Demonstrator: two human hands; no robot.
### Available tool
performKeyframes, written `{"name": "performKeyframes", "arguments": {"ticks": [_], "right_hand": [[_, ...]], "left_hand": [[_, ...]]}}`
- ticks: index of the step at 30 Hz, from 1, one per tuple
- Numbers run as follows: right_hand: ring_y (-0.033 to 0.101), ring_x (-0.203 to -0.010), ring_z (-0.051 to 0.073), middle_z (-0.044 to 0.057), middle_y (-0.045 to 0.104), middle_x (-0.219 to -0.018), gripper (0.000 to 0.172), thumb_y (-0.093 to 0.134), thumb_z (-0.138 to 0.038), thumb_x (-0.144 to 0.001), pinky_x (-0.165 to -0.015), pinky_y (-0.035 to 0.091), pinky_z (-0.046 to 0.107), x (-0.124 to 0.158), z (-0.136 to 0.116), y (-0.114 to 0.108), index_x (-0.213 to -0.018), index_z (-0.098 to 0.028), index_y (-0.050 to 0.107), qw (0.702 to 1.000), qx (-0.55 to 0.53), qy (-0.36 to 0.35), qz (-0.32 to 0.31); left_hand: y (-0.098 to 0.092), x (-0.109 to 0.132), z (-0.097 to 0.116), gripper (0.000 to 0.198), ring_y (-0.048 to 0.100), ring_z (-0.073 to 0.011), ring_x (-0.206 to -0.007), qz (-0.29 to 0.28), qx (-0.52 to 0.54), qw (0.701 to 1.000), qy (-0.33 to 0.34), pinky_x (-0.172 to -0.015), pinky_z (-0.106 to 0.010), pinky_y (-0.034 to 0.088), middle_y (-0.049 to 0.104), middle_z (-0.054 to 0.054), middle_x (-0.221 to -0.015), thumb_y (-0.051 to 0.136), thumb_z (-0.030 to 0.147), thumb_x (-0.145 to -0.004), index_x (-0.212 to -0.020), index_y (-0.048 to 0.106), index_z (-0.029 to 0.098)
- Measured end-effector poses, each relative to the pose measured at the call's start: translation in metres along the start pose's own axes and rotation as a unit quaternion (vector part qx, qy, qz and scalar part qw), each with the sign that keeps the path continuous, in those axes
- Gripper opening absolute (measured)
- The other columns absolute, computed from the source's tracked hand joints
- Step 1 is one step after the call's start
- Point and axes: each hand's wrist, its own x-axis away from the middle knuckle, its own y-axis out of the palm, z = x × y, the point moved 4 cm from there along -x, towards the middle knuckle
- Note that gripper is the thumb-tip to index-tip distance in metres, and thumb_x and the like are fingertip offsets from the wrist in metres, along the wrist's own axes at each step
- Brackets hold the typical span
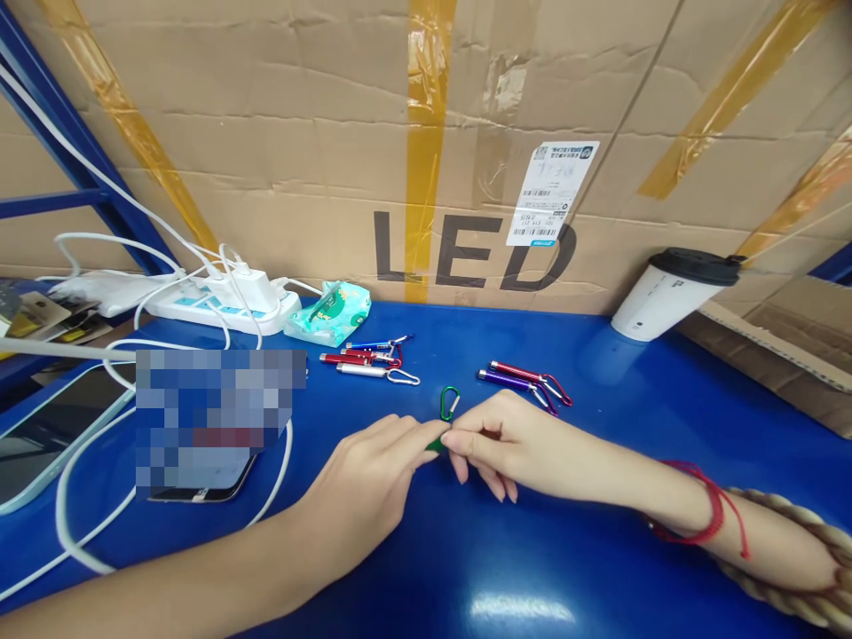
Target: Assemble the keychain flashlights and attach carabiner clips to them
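My left hand [373,470] and my right hand [493,439] meet over the middle of the blue table, both with fingers pinched together. Between their fingertips is a small green keychain flashlight [437,443], mostly covered by the fingers. Its green carabiner [443,405] sticks out beyond the fingertips. Just past my right hand lie a purple keychain flashlight [506,382] and a red keychain flashlight [516,371], each with a clip. Farther left, a silver one [359,369] lies beside red ones [343,359] and a blue one [368,346].
A white cup [642,302] with a black lid stands back right. At the left are a power strip [193,306], white cables, a green tissue pack [333,312], a phone [63,435] and another, partly blurred device [206,475]. A large cardboard box [299,177] walls off the back.
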Motion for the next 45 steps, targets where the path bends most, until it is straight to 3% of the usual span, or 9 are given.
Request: {"name": "performKeyframes", "arguments": {"ticks": [5, 9, 12, 16, 19, 21, 28, 36, 45], "right_hand": [[0.046, -0.041, -0.002, -0.001, 0.048, -0.052, 0.068, 0.034, -0.069, -0.075, -0.043, 0.04, 0.008, -0.002, 0.006, -0.003, -0.083, -0.007, 0.061, 0.998, -0.041, -0.003, -0.042], [0.045, -0.041, -0.002, -0.002, 0.046, -0.052, 0.07, 0.029, -0.069, -0.076, -0.044, 0.041, 0.01, -0.004, 0.01, -0.002, -0.085, -0.009, 0.062, 0.998, -0.035, 0.002, -0.052], [0.047, -0.05, -0.003, -0.001, 0.053, -0.06, 0.061, 0.029, -0.064, -0.08, -0.052, 0.037, 0.009, -0.004, 0.007, -0.013, -0.083, -0.013, 0.062, 0.987, 0.126, -0.058, 0.082], [0.042, -0.06, -0.002, -0.003, 0.055, -0.069, 0.039, 0.041, -0.05, -0.082, -0.058, 0.025, 0.013, 0.008, -0.015, -0.017, -0.077, -0.017, 0.06, 0.81, 0.446, -0.245, 0.292], [0.037, -0.058, 0.002, -0.003, 0.051, -0.062, 0.028, 0.044, -0.035, -0.085, -0.057, 0.02, 0.018, 0.016, -0.023, -0.007, -0.07, -0.016, 0.057, 0.685, 0.556, -0.337, 0.331], [0.037, -0.06, 0.004, -0.002, 0.05, -0.063, 0.025, 0.045, -0.032, -0.084, -0.058, 0.019, 0.019, 0.017, -0.024, -0.003, -0.069, -0.015, 0.055, 0.65, 0.585, -0.349, 0.337], [0.036, -0.061, 0.005, -0.002, 0.049, -0.064, 0.01, 0.052, -0.017, -0.079, -0.059, 0.017, 0.02, 0.017, -0.021, -0.002, -0.07, -0.014, 0.049, 0.658, 0.598, -0.355, 0.289], [0.039, -0.06, 0.007, -0.001, 0.047, -0.063, 0.02, 0.053, -0.026, -0.079, -0.056, 0.015, 0.02, 0.018, -0.023, 0.009, -0.069, -0.014, 0.041, 0.646, 0.613, -0.331, 0.314], [0.034, -0.056, 0.005, -0.002, 0.049, -0.064, 0.013, 0.047, -0.005, -0.076, -0.053, 0.019, 0.019, 0.015, -0.01, 0.016, -0.068, -0.015, 0.051, 0.785, 0.473, -0.314, 0.248]], "left_hand": [[0.002, 0.003, -0.003, 0.027, 0.058, -0.0142, -0.077, 0.019, 0.036, 0.999, -0.014, -0.071, -0.024, 0.046, 0.065, -0.003, -0.09, 0.038, 0.013, -0.091, -0.114, 0.053, 0.017], [0.002, 0.001, -0.006, 0.026, 0.057, -0.0129, -0.075, 0.007, 0.078, 0.996, -0.044, -0.071, -0.023, 0.045, 0.065, -0.001, -0.086, 0.039, 0.011, -0.09, -0.105, 0.058, 0.02], [0.001, -0.003, -0.01, 0.024, 0.058, -0.0112, -0.074, -0.011, 0.13, 0.984, -0.123, -0.071, -0.02, 0.045, 0.065, 0.0, -0.087, 0.042, 0.014, -0.089, -0.103, 0.06, 0.021], [0.001, -0.004, -0.013, 0.022, 0.055, -0.0089, -0.063, -0.026, 0.167, 0.967, -0.192, -0.064, -0.017, 0.044, 0.063, 0.002, -0.075, 0.041, 0.017, -0.089, -0.1, 0.06, 0.021], [0.001, -0.004, -0.012, 0.021, 0.053, -0.0077, -0.062, -0.039, 0.184, 0.963, -0.191, -0.063, -0.015, 0.042, 0.06, 0.004, -0.073, 0.04, 0.016, -0.089, -0.095, 0.059, 0.02], [0.001, -0.004, -0.01, 0.02, 0.052, -0.0073, -0.062, -0.049, 0.188, 0.964, -0.183, -0.063, -0.015, 0.041, 0.06, 0.004, -0.072, 0.039, 0.015, -0.089, -0.092, 0.058, 0.02], [-0.004, -0.002, 0.002, 0.02, 0.054, -0.0087, -0.07, -0.053, 0.162, 0.98, -0.103, -0.067, -0.017, 0.04, 0.06, 0.002, -0.08, 0.037, 0.01, -0.088, -0.092, 0.054, 0.019], [0.006, 0.002, -0.002, 0.019, 0.052, -0.01, -0.067, -0.1, 0.185, 0.967, -0.147, -0.062, -0.019, 0.037, 0.058, 0.002, -0.077, 0.034, 0.011, -0.089, -0.085, 0.051, 0.019], [0.009, 0.009, 0.004, 0.018, 0.054, -0.0124, -0.063, -0.091, 0.146, 0.976, -0.135, -0.054, -0.021, 0.036, 0.057, 0.002, -0.074, 0.03, 0.007, -0.086, -0.076, 0.028, 0.022]]}}
